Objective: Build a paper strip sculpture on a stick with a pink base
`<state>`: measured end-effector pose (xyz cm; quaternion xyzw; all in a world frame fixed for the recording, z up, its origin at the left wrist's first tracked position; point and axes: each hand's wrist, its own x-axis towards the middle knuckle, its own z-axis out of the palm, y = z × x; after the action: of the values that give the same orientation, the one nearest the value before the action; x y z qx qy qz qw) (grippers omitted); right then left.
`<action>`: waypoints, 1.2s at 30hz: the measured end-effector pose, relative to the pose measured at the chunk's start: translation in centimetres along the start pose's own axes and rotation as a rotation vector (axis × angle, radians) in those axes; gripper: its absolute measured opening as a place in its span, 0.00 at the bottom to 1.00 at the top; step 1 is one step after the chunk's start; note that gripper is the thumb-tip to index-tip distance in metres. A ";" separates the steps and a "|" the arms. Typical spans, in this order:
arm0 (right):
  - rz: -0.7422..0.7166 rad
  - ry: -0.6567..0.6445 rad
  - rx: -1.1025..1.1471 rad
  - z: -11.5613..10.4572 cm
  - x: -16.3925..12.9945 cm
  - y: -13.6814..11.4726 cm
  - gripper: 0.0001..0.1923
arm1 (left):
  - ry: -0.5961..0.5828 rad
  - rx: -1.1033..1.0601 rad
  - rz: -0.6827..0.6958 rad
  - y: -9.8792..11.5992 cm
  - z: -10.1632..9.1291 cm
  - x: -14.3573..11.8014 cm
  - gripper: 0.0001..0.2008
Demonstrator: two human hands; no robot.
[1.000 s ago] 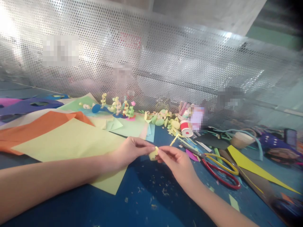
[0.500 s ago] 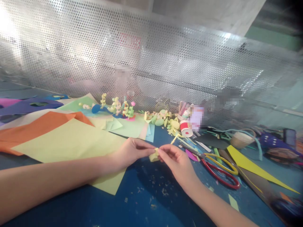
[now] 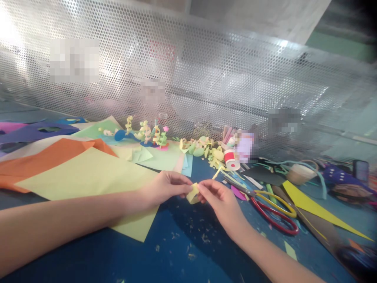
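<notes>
Both my hands met over the blue tabletop [image 3: 182, 251]: my left hand [image 3: 163, 188] and my right hand [image 3: 219, 200] pinched a small folded yellow paper piece [image 3: 193, 193] between their fingertips, just above the surface. Under my left wrist lay a pale yellow sheet [image 3: 88, 175], beside an orange sheet [image 3: 44, 159]. Near my right hand rested red-and-yellow scissors [image 3: 273, 212]. Farther back, small paper figures [image 3: 147, 135] stood before the perforated metal screen [image 3: 206, 78].
</notes>
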<state>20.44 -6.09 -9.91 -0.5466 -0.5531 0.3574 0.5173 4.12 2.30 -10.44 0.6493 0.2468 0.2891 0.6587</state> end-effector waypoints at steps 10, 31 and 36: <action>0.005 -0.020 0.012 0.0 0.1 0.2 0.12 | -0.036 0.045 0.028 -0.3 -0.2 0.1 0.07; -0.419 0.010 -0.477 0.3 -0.7 -0.1 0.05 | -0.005 -0.135 0.027 -0.5 -0.3 0.4 0.09; -0.392 0.027 -0.410 0.2 -0.8 -0.2 0.04 | -0.013 -0.130 0.027 -0.5 -0.3 0.3 0.09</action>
<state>20.11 -6.91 -9.88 -0.5269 -0.7023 0.1240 0.4624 4.14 2.72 -10.93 0.6104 0.2143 0.3091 0.6970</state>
